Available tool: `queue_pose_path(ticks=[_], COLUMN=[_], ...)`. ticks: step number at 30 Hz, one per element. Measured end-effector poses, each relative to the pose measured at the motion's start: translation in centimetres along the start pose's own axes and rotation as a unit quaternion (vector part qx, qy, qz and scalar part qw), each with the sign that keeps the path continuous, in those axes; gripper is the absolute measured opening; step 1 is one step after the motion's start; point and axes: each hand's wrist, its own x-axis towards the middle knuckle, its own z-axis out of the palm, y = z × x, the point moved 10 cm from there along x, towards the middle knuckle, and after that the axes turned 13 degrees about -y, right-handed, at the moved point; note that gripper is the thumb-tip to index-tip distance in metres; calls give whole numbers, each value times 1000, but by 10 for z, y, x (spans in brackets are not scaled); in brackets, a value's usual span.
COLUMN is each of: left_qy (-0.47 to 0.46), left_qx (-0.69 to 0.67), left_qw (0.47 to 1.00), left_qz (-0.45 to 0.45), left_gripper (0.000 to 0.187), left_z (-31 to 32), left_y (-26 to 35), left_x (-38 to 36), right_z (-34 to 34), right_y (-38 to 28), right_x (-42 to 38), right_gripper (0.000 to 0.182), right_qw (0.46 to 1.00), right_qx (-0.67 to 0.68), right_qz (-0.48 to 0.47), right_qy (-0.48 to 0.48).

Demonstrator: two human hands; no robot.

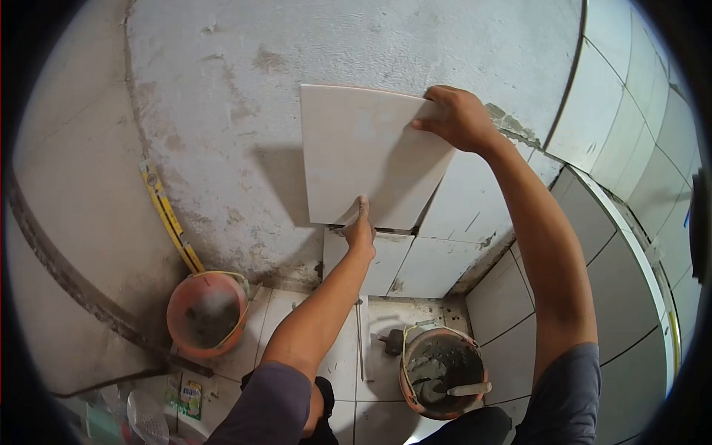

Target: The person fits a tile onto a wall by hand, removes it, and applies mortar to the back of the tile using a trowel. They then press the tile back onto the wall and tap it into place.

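Note:
A large pale wall tile (348, 156) is held up in front of the rough, grey plastered wall (245, 52), its shadow falling to the left. With thumb on its face and fingers behind the lower edge, my left hand (360, 233) grips it from below. At the upper right corner my right hand (461, 119) is closed on it, fingers over the top edge. Just below are fixed white tiles (386, 263), with a dark gap at the held tile's lower edge. Another fixed tile (467, 196) stands to its right.
A bucket of grey mortar (404, 363) with a trowel (469, 389) stands on the tiled floor, a mallet (391, 341) beside it. An orange bucket (172, 319) is at left, near a yellow spirit level (169, 215) leaning on the wall. A tiled low wall (623, 297) borders the right.

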Motion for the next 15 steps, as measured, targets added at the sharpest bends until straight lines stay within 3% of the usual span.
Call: queue_pose_path(ticks=[2,4,15], left_qy=[-17,70,74], left_qx=[-16,21,88], left_qw=[999,997,990], left_qz=[-42,-36,-81], left_gripper=[103,107,117], left_z=[2,-8,-19], left_y=[-21,-22,-35], left_x=[10,6,45], right_z=[9,20,56], right_y=[5,13,61], right_x=[8,16,43], right_gripper=[41,44,48], right_qw=[1000,999,994], right_qx=[-7,-15,-18], right_qz=[-8,13,80], right_qy=[-10,-31,-71])
